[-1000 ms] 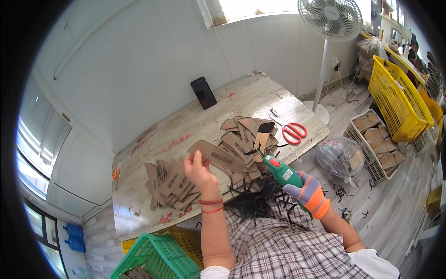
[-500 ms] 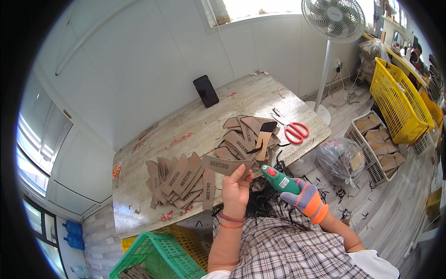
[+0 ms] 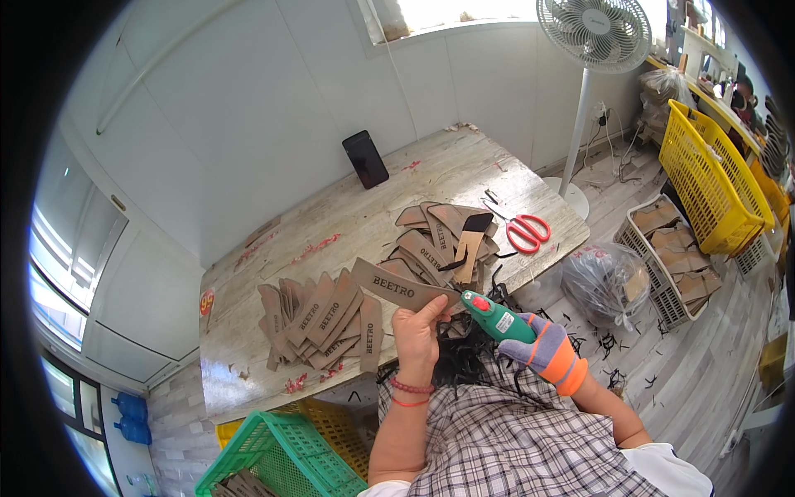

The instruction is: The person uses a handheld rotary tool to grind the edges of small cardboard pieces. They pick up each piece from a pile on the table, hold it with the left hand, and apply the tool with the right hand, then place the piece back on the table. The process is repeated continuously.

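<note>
My bare left hand [image 3: 418, 335] pinches a flat, curved grey-brown piece [image 3: 396, 287] with dark lettering, holding it by its right lower edge over the table's front edge. In my right hand [image 3: 540, 346], in a purple and orange glove, is a green handheld power tool [image 3: 499, 320] with a red button. The tool's tip meets or nearly meets the piece's right end; whether they touch I cannot tell. Similar pieces lie in a fanned pile [image 3: 319, 319] at left and another pile [image 3: 426, 248] behind. A tan strap with a black end [image 3: 469, 248] rests on the back pile.
Red-handled scissors [image 3: 527, 234] and a black phone [image 3: 366, 159] lie on the worn table [image 3: 281, 248]. Black scraps [image 3: 464, 356] heap at its front edge. A green crate [image 3: 273, 451] stands front left; a plastic bag [image 3: 606, 282], yellow crate [image 3: 704, 178] and fan [image 3: 595, 33] are at right.
The piece in my left hand has tilted, its left end rising and its right end dropping slightly toward the tool. The green tool has shifted a little left and up.
</note>
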A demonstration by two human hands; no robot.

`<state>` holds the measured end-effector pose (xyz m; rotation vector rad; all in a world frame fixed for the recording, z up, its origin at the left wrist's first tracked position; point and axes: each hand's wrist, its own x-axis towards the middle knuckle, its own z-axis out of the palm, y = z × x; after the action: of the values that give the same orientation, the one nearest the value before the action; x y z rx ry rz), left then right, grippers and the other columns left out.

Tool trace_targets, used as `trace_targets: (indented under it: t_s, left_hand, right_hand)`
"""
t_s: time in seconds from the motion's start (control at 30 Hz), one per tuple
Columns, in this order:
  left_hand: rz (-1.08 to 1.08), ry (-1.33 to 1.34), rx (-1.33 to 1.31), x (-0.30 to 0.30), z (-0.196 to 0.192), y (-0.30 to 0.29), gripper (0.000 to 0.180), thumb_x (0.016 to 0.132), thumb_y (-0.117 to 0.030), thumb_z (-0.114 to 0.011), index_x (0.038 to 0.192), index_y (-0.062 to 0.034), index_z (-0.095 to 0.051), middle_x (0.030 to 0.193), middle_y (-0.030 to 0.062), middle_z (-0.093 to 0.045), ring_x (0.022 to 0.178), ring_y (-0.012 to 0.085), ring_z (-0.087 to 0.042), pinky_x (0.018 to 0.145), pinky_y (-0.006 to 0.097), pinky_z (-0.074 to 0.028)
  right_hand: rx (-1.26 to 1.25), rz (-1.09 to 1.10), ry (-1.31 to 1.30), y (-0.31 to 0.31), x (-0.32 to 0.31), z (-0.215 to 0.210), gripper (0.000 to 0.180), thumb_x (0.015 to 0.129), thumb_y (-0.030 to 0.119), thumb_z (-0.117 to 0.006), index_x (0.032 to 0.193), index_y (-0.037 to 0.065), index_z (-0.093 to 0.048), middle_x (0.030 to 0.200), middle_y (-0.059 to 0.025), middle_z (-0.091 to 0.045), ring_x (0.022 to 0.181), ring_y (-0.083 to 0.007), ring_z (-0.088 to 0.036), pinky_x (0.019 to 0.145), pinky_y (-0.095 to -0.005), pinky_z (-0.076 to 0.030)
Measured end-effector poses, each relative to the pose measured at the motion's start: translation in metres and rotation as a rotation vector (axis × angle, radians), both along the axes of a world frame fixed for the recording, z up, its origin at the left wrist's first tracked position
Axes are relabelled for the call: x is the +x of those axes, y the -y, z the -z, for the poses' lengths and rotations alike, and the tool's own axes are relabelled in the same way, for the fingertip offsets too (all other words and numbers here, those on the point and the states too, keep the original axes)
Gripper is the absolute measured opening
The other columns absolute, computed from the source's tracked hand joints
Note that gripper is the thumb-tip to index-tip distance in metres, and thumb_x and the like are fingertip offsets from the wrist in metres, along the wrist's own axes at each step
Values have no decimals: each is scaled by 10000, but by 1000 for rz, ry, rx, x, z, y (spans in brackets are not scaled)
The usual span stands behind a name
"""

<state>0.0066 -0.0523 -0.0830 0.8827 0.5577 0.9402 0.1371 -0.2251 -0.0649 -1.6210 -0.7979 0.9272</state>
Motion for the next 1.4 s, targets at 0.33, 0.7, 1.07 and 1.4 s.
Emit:
trace_targets:
  t_s: [0.33, 0.7, 1.07, 1.4]
  left_hand:
    - [-464, 26, -163, -21, 50, -120, 388, 843, -116, -691, 1156, 57, -540, 925, 100, -613, 656, 160, -597, 570, 256, -506]
    - [-270, -1440, 749, 75, 65, -152, 725, 724, -497, -736, 1265, -71, -507, 1287, 146, -474, 1302, 325, -318, 1055, 528, -233]
    - [-535, -638, 676, 72, 48, -114, 520, 795, -64, -705, 1234, -61, -426, 868, 56, -598, 806, 191, -586, 720, 348, -459]
    - [-249, 120, -8, 17, -10, -50, 90, 830, -67, -701, 880, -74, -627, 809, 2, -661, 668, 84, -576, 582, 223, -418]
  right_hand:
    - [-41, 74, -36, 2, 4, 5, 521, 764, 295, -784, 1140, 1, -577, 783, -9, -634, 609, -47, -555, 539, -203, -457]
    - [-62, 43, -19, 4, 8, 17, 478, 801, 231, -750, 1157, -22, -555, 823, -29, -646, 678, -59, -591, 590, -206, -474]
    - [-83, 94, 5, -3, 8, 14, 463, 797, 244, -750, 1145, -9, -578, 785, -24, -644, 640, -48, -572, 548, -208, -455]
    - [5, 105, 5, -20, 1, 1, 556, 757, 280, -792, 1168, -19, -565, 835, -33, -645, 675, -56, -574, 597, -224, -480]
